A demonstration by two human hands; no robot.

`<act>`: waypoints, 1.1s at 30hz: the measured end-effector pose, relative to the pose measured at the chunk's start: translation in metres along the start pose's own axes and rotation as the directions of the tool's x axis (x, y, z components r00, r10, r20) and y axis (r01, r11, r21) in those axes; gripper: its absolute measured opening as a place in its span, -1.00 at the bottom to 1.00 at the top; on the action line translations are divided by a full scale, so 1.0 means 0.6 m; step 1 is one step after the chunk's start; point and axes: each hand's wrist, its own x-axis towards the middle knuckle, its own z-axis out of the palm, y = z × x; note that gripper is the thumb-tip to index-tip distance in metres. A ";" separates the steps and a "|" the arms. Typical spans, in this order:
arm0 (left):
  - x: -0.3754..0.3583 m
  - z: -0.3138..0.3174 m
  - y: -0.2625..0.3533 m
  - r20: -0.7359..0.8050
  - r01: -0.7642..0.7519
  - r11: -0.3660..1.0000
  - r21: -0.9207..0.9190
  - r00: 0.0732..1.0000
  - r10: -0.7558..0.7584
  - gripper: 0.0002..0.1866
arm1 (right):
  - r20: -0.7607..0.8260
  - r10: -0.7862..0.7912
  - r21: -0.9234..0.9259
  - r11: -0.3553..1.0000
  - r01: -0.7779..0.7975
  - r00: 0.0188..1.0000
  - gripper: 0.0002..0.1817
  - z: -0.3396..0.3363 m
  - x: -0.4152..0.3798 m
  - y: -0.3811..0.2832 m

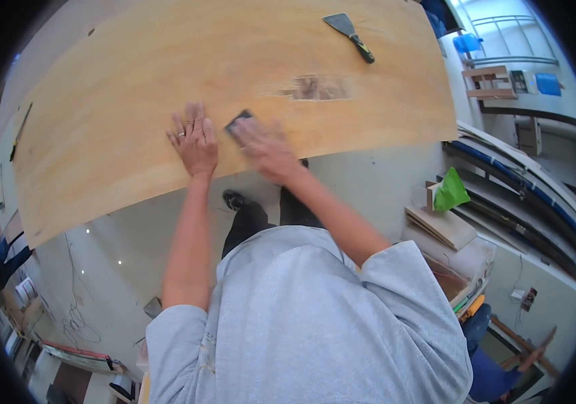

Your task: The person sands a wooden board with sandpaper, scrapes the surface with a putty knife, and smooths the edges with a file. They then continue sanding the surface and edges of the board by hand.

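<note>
A large sheet of plywood (133, 81) lies before me, with a rough, torn dark patch (315, 87) in its face. My left hand (197, 143) rests flat on the sheet near its front edge, fingers spread, a ring on one of them. Beside it, my right hand (264, 145) is smeared by motion and presses a dark rectangular sanding block (239, 124) onto the wood, its fingers over the block's right side. A putty knife (351, 37) with a black and green handle lies beyond the patch.
A thin dark-bladed tool (21, 132) lies at the sheet's left end. Long panels (517, 195) are stacked at right, near a green bag (451, 190) and some boards (441, 225). A cable (76, 303) trails over the floor at left. Parts of other people show at the edges.
</note>
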 end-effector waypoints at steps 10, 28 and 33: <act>-0.004 -0.031 -0.012 0.075 -0.154 0.966 0.206 0.987 0.141 -0.37 | -0.133 0.531 -0.666 0.578 -0.472 0.837 -0.23 0.010 -0.195 0.257; -0.135 -0.024 0.008 0.089 0.151 0.918 0.367 0.977 -0.196 -0.28 | -0.153 0.671 -0.429 0.617 -0.660 0.726 -0.33 -0.114 -0.301 0.357; -0.164 -0.033 -0.016 0.180 0.016 0.947 0.320 0.981 -0.077 -0.27 | -0.183 0.109 0.136 0.987 -0.085 0.977 -0.36 -0.042 -0.257 0.129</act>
